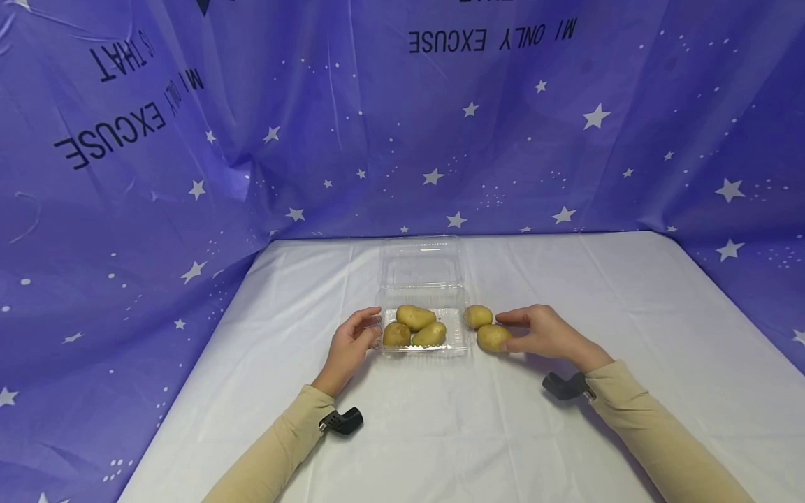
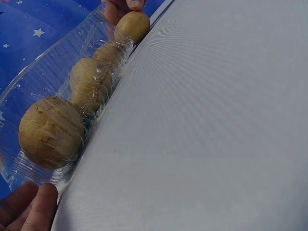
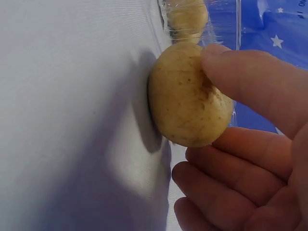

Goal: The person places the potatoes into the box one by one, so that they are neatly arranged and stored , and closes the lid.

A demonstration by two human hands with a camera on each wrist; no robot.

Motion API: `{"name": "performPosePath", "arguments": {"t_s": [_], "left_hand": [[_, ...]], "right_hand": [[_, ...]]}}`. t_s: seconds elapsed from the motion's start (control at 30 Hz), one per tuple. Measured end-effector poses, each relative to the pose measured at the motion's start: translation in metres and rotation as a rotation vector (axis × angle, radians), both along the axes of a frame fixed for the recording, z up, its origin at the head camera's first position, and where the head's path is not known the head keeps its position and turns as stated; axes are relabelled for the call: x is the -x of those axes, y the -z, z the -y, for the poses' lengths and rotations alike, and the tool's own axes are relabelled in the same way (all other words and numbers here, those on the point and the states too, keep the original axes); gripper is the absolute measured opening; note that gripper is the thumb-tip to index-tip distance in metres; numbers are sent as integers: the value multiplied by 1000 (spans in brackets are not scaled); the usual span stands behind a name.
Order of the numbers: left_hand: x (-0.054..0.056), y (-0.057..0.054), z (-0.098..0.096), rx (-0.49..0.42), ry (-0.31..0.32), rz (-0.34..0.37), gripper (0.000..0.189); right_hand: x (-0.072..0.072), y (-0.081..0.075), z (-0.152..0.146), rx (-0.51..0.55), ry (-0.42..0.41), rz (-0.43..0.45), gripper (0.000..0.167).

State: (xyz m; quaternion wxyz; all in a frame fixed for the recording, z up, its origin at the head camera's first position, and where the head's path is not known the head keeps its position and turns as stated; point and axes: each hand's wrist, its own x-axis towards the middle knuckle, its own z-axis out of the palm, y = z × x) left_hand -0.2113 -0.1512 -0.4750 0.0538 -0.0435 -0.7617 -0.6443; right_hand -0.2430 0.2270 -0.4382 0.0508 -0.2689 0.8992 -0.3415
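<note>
A clear plastic clamshell box [image 1: 423, 355] stands with its lid [image 1: 421, 260] folded back, holding an upper potato [image 1: 416, 318], a lower-left potato [image 1: 396, 334] and a lower-right potato [image 1: 430, 334]. At the box's left wall is my left hand [image 1: 349, 346]; its fingertips [image 2: 44, 197] touch the outside of the box near a corner. My right hand [image 1: 546, 333] has thumb and fingers around a potato [image 1: 492, 338] right of the box, thumb on its surface in the right wrist view. Another potato [image 1: 480, 316] lies behind it, beside the box's right wall.
A white cloth [image 1: 415, 433] covers the table. Purple curtains [image 1: 390, 105] with stars and lettering hang behind it and along the sides. Dark wrist cameras sit on the left sleeve [image 1: 277, 447] and the right sleeve [image 1: 660, 433].
</note>
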Motion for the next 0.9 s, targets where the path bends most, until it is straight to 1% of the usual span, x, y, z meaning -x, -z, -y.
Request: {"name": "performPosePath", "arguments": {"t_s": [0.23,0.43,0.73,0.9], "left_hand": [[-1,1,0,6,-2,-1,40],[-2,-2,0,16,-10,5,40],[-1,-2,0,21,-9,4,40],[-2,-2,0,20,-9,7,41]], "right_hand": [[-2,5,2,-13,-23,-39,56],[-4,7,4,-20,-33,-62,60],[-5,7,5,-9,-37,-34,55],[-4,8,3,6,-40,-28,55]]}}
